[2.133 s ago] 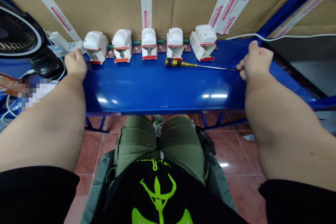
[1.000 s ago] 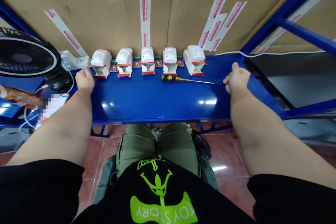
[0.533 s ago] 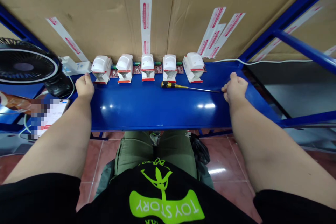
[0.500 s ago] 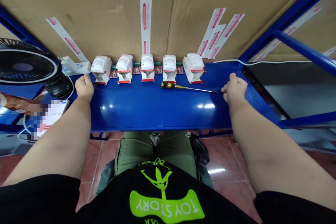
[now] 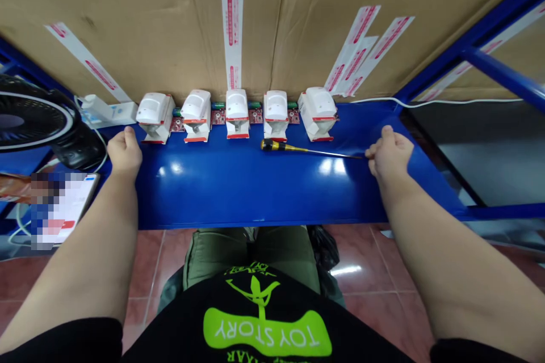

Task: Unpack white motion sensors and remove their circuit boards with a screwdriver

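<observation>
Head view, five housings (image 5: 237,113), one screwdriver (image 5: 298,149), left hand (image 5: 124,151) clenched, right hand (image 5: 392,154) fingers (image 5: 373,155) curled at tip

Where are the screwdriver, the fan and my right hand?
screwdriver (image 5: 276,146): head view, on the yellow and black handle.
fan (image 5: 29,120): head view, on the black grille.
right hand (image 5: 390,151): head view, on the back of the hand.

left hand (image 5: 124,151) and right hand (image 5: 390,153) stretched forward, wide apart, both loosely curled, knuckles up.
</observation>
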Tool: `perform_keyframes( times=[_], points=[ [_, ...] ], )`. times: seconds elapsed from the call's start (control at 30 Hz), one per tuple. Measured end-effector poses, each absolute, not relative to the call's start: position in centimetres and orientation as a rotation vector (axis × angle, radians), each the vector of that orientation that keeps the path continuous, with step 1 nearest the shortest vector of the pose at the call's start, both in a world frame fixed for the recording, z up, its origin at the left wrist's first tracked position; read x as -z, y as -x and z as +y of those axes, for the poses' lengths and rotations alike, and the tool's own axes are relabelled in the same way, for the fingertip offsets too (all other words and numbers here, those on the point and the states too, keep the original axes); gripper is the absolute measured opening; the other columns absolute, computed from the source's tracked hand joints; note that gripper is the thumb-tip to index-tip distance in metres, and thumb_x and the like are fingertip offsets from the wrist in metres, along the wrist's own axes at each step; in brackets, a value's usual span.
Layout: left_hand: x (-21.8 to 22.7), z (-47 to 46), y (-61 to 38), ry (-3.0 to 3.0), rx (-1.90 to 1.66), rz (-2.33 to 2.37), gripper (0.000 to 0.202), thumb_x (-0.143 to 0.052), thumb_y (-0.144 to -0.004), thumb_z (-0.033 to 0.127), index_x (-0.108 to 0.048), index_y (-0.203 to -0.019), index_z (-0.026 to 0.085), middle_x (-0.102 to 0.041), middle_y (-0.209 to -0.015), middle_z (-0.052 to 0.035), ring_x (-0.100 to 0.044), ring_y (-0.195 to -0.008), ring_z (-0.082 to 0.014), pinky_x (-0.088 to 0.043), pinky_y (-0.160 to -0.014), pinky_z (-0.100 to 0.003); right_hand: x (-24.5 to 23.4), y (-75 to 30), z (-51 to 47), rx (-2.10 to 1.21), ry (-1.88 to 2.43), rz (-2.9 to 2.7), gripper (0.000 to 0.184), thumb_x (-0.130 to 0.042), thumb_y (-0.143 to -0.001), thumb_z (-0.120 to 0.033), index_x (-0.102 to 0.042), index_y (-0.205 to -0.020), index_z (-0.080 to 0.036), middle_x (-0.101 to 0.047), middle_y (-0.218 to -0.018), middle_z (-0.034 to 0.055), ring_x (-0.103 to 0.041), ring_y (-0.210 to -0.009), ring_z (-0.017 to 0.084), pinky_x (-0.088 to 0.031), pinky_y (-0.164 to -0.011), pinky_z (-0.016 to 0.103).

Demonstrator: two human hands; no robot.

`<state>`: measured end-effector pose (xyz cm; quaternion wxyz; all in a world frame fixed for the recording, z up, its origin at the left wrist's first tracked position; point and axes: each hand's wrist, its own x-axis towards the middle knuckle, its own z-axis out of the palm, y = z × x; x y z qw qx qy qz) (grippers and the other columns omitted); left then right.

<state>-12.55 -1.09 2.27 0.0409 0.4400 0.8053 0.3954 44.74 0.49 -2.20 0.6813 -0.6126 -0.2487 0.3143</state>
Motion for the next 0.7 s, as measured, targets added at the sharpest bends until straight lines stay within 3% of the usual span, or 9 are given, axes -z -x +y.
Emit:
perform_keyframes(
  times=[0.23,0.5,0.7],
  points=[
    [-2.1,-0.8,12.5,-1.311,-1.263,2.476,0.066,-0.053,-0.111,0.009,-0.032,-0.050,0.025,-0.032,-0.050,0.0036,-0.034,-0.060,-0.0159,-0.028,-0.066,-0.034,1.1,-43.4,0.1,-0.598,1.430,-0.508,0.065,-0.070,-0.115,-0.021,-0.034,-0.061,-0.024,-0.026,-0.042,-0.0127,-0.026,-0.035,0.005,-0.028,-0.034,0.013],
    [-2.0,-0.6,12.3,-1.260,-1.296,2.496,0.067,-0.055,-0.109,0.011,-0.030,-0.048,0.025,-0.028,-0.050,0.0033,-0.029,-0.059,-0.0160,-0.023,-0.066,-0.036,1.2,-43.4,0.2,-0.582,1.425,-0.509,0.073,-0.081,-0.110,-0.032,-0.030,-0.059,-0.023,-0.026,-0.044,-0.0119,-0.026,-0.036,0.004,-0.028,-0.035,0.013],
    [-1.6,-0.3,12.6,-1.265,-1.369,2.467,0.053,-0.049,-0.106,0.011,-0.033,-0.058,0.027,-0.033,-0.057,0.0043,-0.034,-0.062,-0.0170,-0.031,-0.067,-0.034,1.1,-43.2,0.4,-0.565,1.403,-0.489,0.068,-0.068,-0.113,-0.019,-0.030,-0.057,-0.022,-0.025,-0.041,-0.0110,-0.025,-0.034,0.005,-0.026,-0.034,0.013]
  ],
)
